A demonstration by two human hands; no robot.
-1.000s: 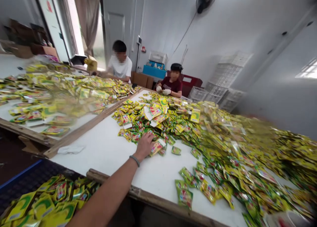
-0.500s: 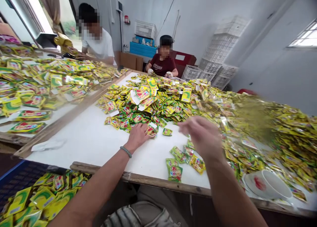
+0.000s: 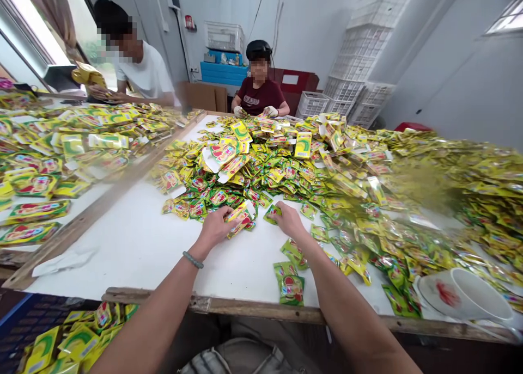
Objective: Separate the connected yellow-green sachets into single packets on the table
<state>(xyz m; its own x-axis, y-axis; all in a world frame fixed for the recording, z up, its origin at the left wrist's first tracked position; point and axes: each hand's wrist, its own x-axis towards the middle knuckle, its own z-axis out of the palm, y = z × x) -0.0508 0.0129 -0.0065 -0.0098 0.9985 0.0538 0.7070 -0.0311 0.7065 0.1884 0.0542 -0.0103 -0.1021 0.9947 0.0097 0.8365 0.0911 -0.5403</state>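
The left hand (image 3: 214,227), with a grey-green beaded bracelet (image 3: 193,259) on its wrist, lies palm down on the white table top (image 3: 134,243) at the near edge of a big heap of small yellow, green and red foil sachets (image 3: 286,167). Its fingers are bent over a yellow-and-red sachet (image 3: 242,216) at the heap's rim; whether they actually grip it cannot be told. The right hand (image 3: 288,220) lies just beside it, also palm down. Its fingers are loosely stretched and its fingertips rest on a single small green sachet (image 3: 272,213), which it does not clasp. More loose sachets are scattered nearer the person, one green-and-red pair (image 3: 291,287) close to the table's worn wooden front rim (image 3: 253,308). A white cup with a red mark (image 3: 466,296) lies on its side at the right near corner. Down to the left, a dark blue crate (image 3: 24,308) holds larger yellow packets. A second table (image 3: 61,151) on the left carries more packets. At the far end sit a person in a white shirt (image 3: 143,74) and a person in a dark red shirt (image 3: 261,93) with white gloves.
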